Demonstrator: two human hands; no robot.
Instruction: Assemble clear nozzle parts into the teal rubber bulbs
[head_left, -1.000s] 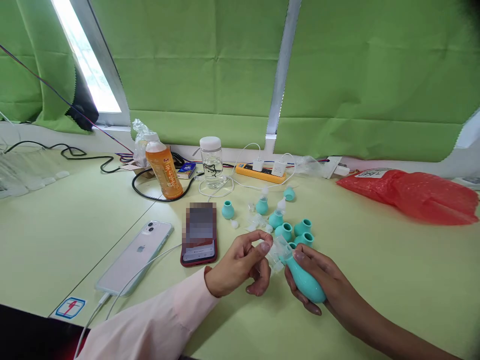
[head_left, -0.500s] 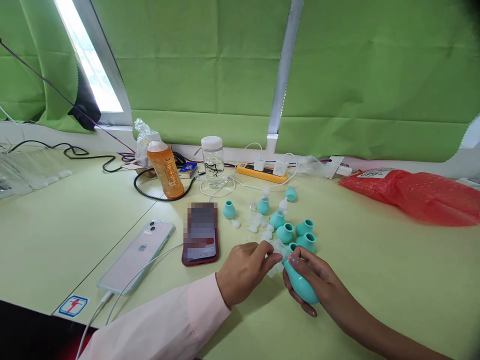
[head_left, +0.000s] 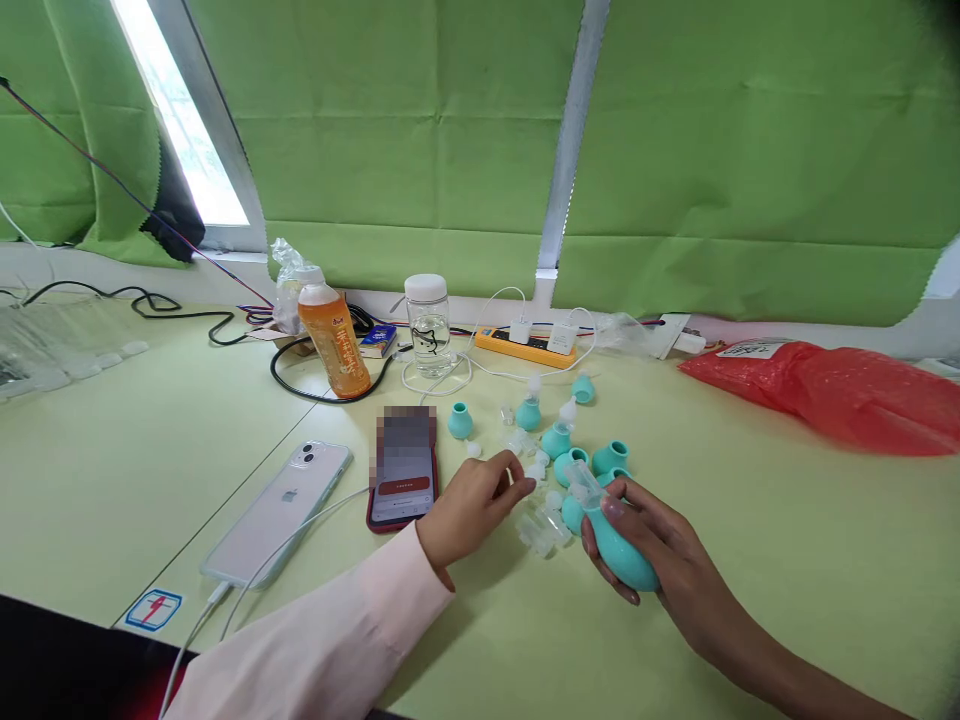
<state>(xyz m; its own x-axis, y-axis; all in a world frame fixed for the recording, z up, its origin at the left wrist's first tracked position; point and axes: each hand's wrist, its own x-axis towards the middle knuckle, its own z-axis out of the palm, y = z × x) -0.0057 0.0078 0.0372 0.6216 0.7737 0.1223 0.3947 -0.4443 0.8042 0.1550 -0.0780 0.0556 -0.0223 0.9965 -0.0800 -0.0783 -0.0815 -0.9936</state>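
My right hand [head_left: 667, 545] is wrapped round a teal rubber squeeze bulb [head_left: 619, 545], held tilted above the table. A clear plastic tube piece [head_left: 585, 484] stands in the bulb's neck, pointing up and left. Apart from the bulb, my left hand [head_left: 472, 508] hovers with thumb and index finger slightly spread, and nothing shows between them. Its fingertips are close to small white nozzle tips [head_left: 535, 469]. Below these lie several clear plastic pieces [head_left: 544, 530]. Behind my right hand stand several more teal bulbs [head_left: 610, 457], one with a white tip [head_left: 568, 410] in its neck.
Left of my hands lie a red-cased phone [head_left: 405, 490] and a pale phone [head_left: 281, 510] on a white cable. An orange drink bottle [head_left: 335, 345], a lidded clear jar [head_left: 427, 330] and a yellow power strip [head_left: 517, 348] line the back. A red plastic bag [head_left: 825, 395] lies right.
My left hand has left the bulb's neck and moved left, towards the small white tips. My right hand has shifted slightly right and up with the bulb, whose clear tube piece now shows.
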